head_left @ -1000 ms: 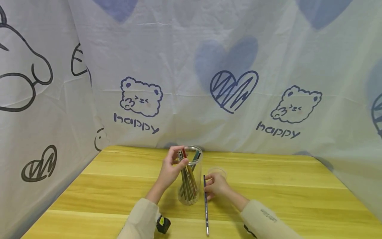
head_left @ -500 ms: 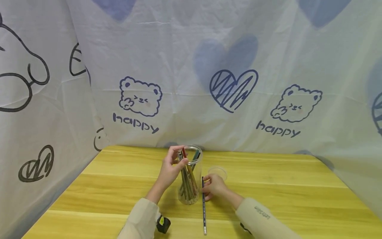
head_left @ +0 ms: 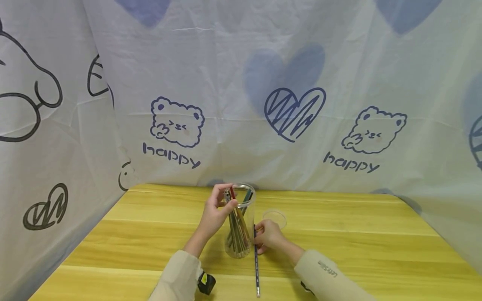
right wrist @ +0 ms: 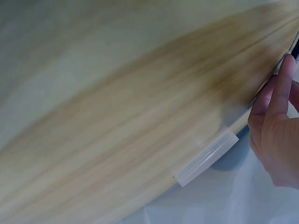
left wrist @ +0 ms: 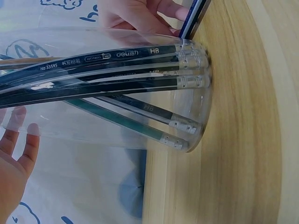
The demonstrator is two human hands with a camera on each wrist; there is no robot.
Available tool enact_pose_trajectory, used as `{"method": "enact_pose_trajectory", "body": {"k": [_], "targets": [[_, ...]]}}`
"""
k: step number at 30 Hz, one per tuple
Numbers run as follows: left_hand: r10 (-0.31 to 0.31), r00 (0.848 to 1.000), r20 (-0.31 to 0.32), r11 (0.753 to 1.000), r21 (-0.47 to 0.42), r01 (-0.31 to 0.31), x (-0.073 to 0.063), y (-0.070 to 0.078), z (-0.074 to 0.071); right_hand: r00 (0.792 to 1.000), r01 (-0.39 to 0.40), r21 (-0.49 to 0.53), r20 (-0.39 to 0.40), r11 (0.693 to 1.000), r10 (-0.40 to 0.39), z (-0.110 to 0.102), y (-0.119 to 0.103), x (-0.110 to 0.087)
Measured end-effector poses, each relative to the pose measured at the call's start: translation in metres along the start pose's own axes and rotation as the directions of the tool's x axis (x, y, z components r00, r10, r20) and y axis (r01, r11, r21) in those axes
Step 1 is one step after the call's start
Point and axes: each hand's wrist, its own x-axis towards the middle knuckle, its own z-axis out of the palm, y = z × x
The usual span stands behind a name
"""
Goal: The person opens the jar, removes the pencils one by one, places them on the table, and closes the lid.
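Note:
My left hand grips a clear plastic jar near its rim, thumb at the front. Inside the jar, several pencils lean with their metal ends at the bottom; most are dark, one is green. The jar stands upright on the table. To its right, my right hand pinches a dark blue pencil near its far end. This pencil points away from me, close beside the jar, its metal end towards the near edge. In the left wrist view, part of the right hand shows behind the jar with that pencil.
A clear round lid lies on the wooden table behind the right hand; the right wrist view shows the lid edge-on. A white printed cloth hangs behind the table and along its left side.
My right hand and the blue pencil have shifted a little left, closer to the jar. More of the lid shows behind the hand. The left hand and the jar stay in place.

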Motion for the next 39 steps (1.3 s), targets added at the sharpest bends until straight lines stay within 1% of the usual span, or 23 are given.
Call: {"method": "enact_pose_trajectory", "body": {"k": [8,12,15,18,20,24,28,31,34,36,39], "targets": [[0.001,1.0,-0.002,1.0,-0.006,-0.001,0.0,0.0,0.001,1.0,0.008,-0.014,-0.001,1.0,-0.008,0.001,-0.003,-0.004],[0.0,1.0,0.0,1.0,0.0,0.0,0.0,0.0,0.0,1.0,0.011,-0.043,-0.003,0.999,-0.011,0.001,-0.004,-0.004],[-0.004,1.0,0.002,1.0,0.006,0.004,0.0,0.0,0.0,0.999,0.042,-0.112,-0.013,0.993,-0.044,0.001,-0.003,-0.004],[-0.006,1.0,0.001,1.0,0.011,0.006,0.0,0.0,0.0,0.995,0.088,-0.175,-0.026,0.981,-0.094,0.001,-0.001,-0.005],[-0.004,1.0,0.002,1.0,0.013,0.004,-0.001,0.0,0.0,0.992,0.112,-0.195,-0.039,0.974,-0.122,-0.001,-0.001,-0.006],[-0.004,1.0,0.004,1.0,0.013,0.004,-0.001,-0.001,0.0,0.984,0.15,-0.198,-0.065,0.969,-0.165,-0.006,-0.004,-0.007],[-0.007,1.0,0.007,1.0,0.014,0.007,-0.001,0.0,0.0,0.971,0.179,-0.225,-0.117,0.958,-0.209,-0.014,-0.013,-0.006],[-0.006,1.0,0.007,1.0,0.014,0.006,-0.001,0.0,0.0,0.963,0.177,-0.198,-0.169,0.964,-0.212,-0.021,-0.023,-0.005],[-0.004,1.0,0.006,1.0,0.012,0.004,0.0,0.0,0.0,0.956,0.175,-0.124,-0.216,0.977,-0.199,-0.028,-0.034,-0.005],[-0.004,1.0,0.005,1.0,0.01,0.004,0.0,0.0,0.0,0.948,0.192,-0.073,-0.243,0.979,-0.204,-0.032,-0.042,-0.005],[-0.008,1.0,0.007,1.0,0.009,0.008,0.0,0.0,0.0,0.93,0.242,-0.03,-0.278,0.97,-0.241,-0.038,-0.052,-0.007]]}}
